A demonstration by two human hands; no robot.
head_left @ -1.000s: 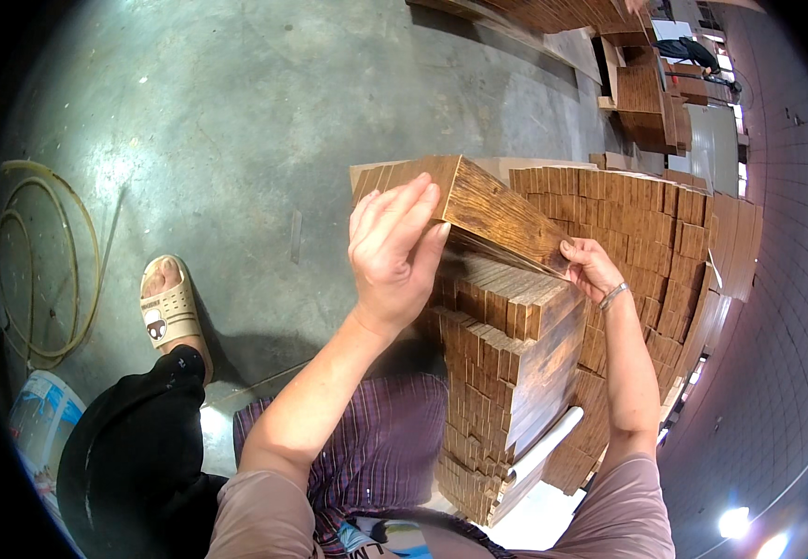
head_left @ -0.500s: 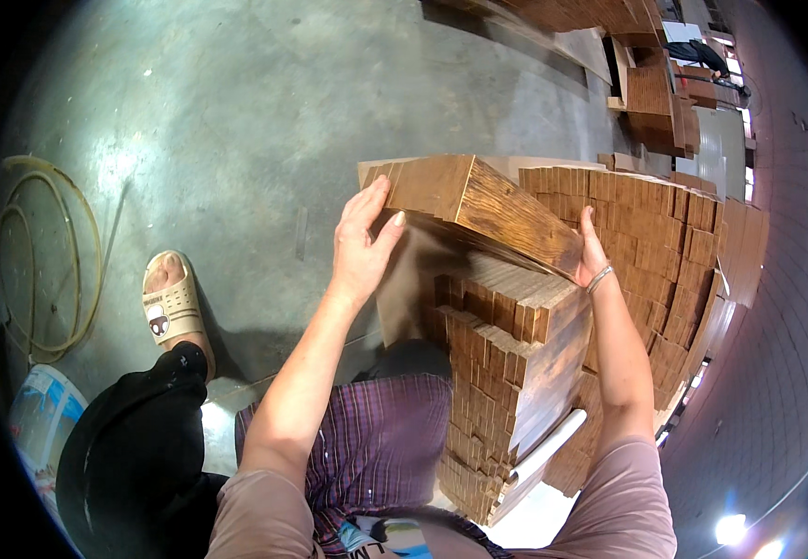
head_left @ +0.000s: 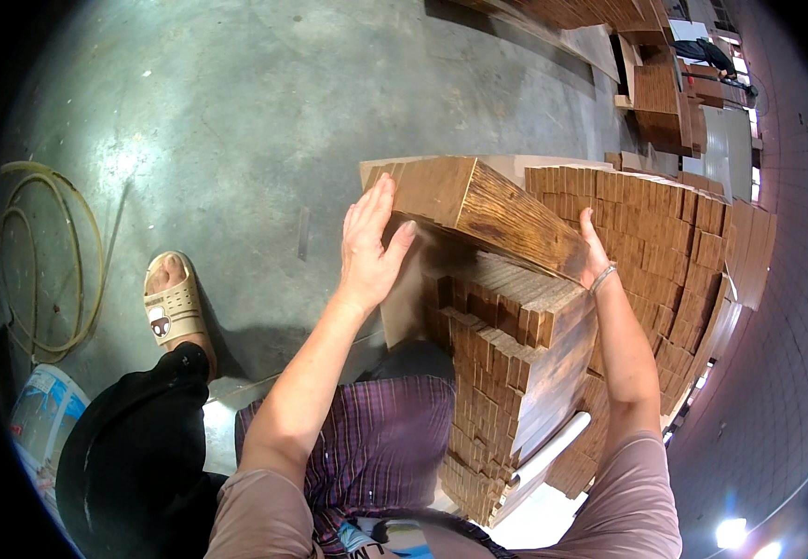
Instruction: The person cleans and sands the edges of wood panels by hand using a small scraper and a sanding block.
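A stack of brown wood boards (head_left: 520, 219), their dark-grained faces and edges flush, lies across the far end of a taller pile of boards (head_left: 483, 382). At its left end my left hand (head_left: 369, 238) is open, fingers stretched and thumb spread, with the fingertips beside the board ends. My right hand (head_left: 595, 252), wearing a bracelet at the wrist, lies flat against the right end; its visible finger points up and the rest is partly hidden. Whether the left palm touches the boards I cannot tell.
More stacked boards (head_left: 646, 233) stand to the right. A white roll (head_left: 553, 449) leans by the near pile. A yellowish hose (head_left: 68, 349) lies coiled on the floor at left, near a bucket (head_left: 45, 410). Wood piles (head_left: 660, 102) and a person (head_left: 706, 56) are farther off.
My left hand has shifted slightly right and its thumb stands a little closer to the boards. The right hand and the board stack look nearly the same.
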